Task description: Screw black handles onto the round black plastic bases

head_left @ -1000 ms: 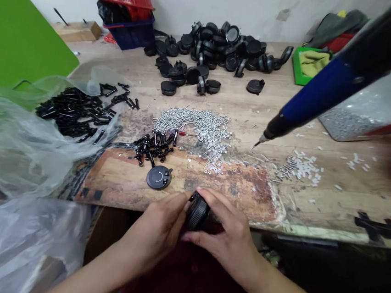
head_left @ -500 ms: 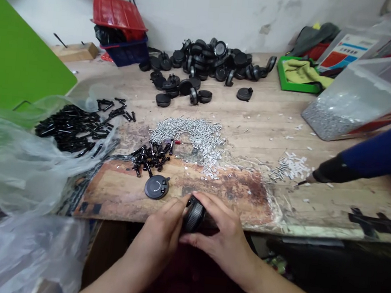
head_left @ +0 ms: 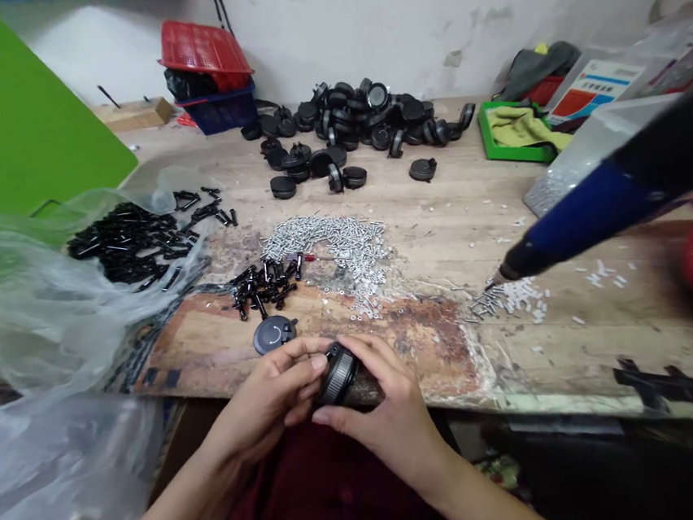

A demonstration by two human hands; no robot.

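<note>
Both hands meet at the near edge of the wooden bench (head_left: 589, 349) around a round black wheel-shaped part (head_left: 339, 374) with a ribbed rim. My left hand (head_left: 265, 403) pinches its left side with thumb and fingers. My right hand (head_left: 385, 407) curls over its top and right side. A flat dark round cap (head_left: 274, 335) lies on the bench just beyond my left fingers. Small black pins (head_left: 264, 281) and a spread of silver screws (head_left: 341, 247) lie past it.
A blue-and-black power screwdriver (head_left: 610, 199) hangs over the right side, tip near white bits (head_left: 514, 297). A heap of black round parts (head_left: 353, 122) sits at the back. Plastic bags with black pieces (head_left: 122, 230) fill the left; red and green baskets stand behind.
The hanging screwdriver has swung, dropping to the right and coming back up toward the middle. My head has tilted up a little. Both hands have stayed on the black part, turning it slightly.
</note>
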